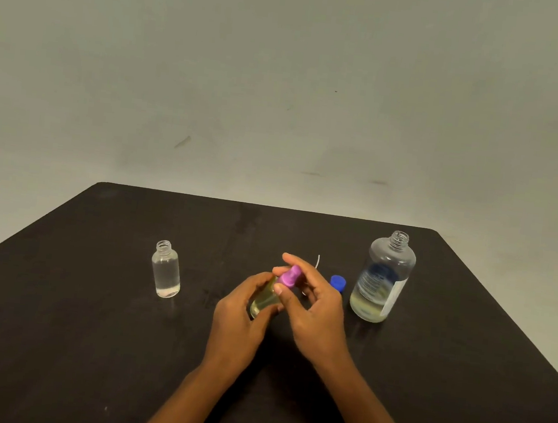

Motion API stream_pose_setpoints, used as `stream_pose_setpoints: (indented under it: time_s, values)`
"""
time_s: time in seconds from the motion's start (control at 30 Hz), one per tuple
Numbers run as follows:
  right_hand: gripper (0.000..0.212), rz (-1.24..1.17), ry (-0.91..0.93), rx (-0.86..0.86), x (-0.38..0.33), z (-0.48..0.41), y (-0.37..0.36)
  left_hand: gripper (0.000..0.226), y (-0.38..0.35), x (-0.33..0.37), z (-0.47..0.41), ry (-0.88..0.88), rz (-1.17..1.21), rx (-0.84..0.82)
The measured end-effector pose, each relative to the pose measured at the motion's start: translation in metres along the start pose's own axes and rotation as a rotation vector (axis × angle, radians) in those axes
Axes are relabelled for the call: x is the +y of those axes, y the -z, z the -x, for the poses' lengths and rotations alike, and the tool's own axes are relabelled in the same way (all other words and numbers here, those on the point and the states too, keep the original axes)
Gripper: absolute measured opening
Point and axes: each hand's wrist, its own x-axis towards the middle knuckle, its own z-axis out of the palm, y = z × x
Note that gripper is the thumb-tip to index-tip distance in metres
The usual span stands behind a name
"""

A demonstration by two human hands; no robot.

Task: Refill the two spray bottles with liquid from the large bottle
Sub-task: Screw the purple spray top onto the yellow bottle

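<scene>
Spray bottle (263,301), yellow-filled, gripped in curled left hand (239,314) | right hand (315,311) pinches purple spray cap (288,277) atop it | likely light, slick, rigid: hold body, twist cap

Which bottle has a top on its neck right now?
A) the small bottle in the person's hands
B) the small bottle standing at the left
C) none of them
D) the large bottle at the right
A: the hand-held bottle carries a purple spray top, pinched by the right hand while the left hand grips the body; the other small bottle and the large bottle show bare threaded necks.
</scene>
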Motion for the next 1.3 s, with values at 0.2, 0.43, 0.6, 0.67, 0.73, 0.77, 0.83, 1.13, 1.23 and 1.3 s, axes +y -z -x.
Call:
stream_pose_setpoints:
  time_s: [0.2, 0.43, 0.6, 0.67, 0.73, 0.77, 0.83, 1.13, 1.23, 1.3]
  values:
    - [0.046, 0.033, -0.021, -0.045, 0.000, 0.000, 0.001, 0.047, 0.001, -0.002, 0.000, 0.024, 0.025, -0.010]
    - [0.054, -0.005, -0.061, -0.149, -0.006, -0.002, 0.006, 0.046, 0.001, 0.002, -0.001, 0.053, 0.088, -0.018]
    - [0.059, 0.027, -0.063, -0.095, -0.007, -0.001, 0.005, 0.047, 0.001, 0.000, -0.001, 0.061, 0.076, -0.018]
    - [0.058, 0.038, -0.042, -0.047, -0.007, 0.000, 0.004, 0.048, 0.001, -0.001, 0.000, 0.054, 0.061, -0.020]
    - [0.058, 0.049, -0.034, -0.030, -0.008, 0.001, 0.003, 0.048, 0.000, -0.001, 0.000, 0.048, 0.060, -0.022]
    - [0.058, 0.053, -0.030, -0.036, -0.008, 0.001, 0.003, 0.048, 0.000, 0.000, 0.000, 0.046, 0.062, -0.023]
    - [0.059, 0.050, -0.044, -0.087, -0.009, -0.001, 0.005, 0.049, 0.001, 0.001, 0.000, 0.047, 0.068, -0.028]
    - [0.073, -0.004, -0.140, -0.236, -0.009, -0.005, 0.013, 0.046, 0.001, 0.004, -0.001, 0.022, 0.051, -0.040]
    - [0.072, -0.054, -0.163, -0.264, -0.009, -0.005, 0.014, 0.046, 0.001, 0.004, 0.000, 0.030, 0.062, -0.040]
    - [0.069, -0.107, -0.179, -0.270, -0.009, -0.006, 0.015, 0.045, 0.001, 0.005, -0.001, 0.035, 0.070, -0.044]
